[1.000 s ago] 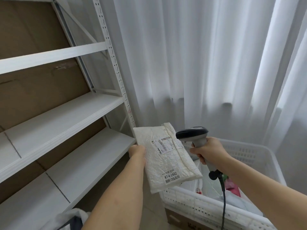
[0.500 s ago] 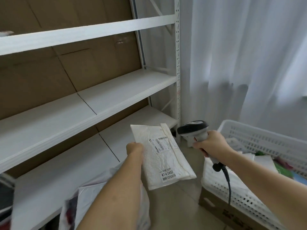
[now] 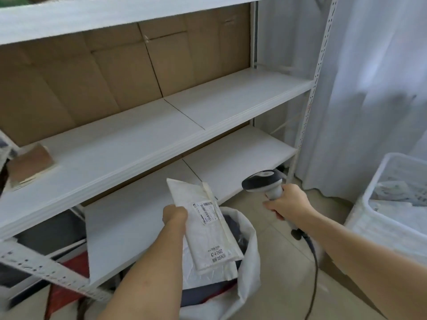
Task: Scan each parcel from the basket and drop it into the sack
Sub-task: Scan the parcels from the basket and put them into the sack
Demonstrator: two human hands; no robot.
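My left hand (image 3: 174, 215) grips the left edge of a white padded parcel (image 3: 205, 229) with printed labels, holding it over the open mouth of a white sack (image 3: 250, 266) on the floor. Dark and white parcels lie inside the sack. My right hand (image 3: 286, 204) holds a grey and black barcode scanner (image 3: 263, 181) by its handle, to the right of the parcel, with its cable hanging down. The white perforated basket (image 3: 369, 209) with more parcels stands at the right edge.
A white metal shelf rack (image 3: 208, 107) backed by cardboard fills the left and centre. A small brown box (image 3: 30, 165) sits on the middle shelf at left. White curtains (image 3: 369, 88) hang at right. A cardboard box (image 3: 342, 273) lies under the basket.
The view has swung left and down. My left hand has carried the parcel away from the basket and over the sack. The scanner has moved away from the parcel's label.
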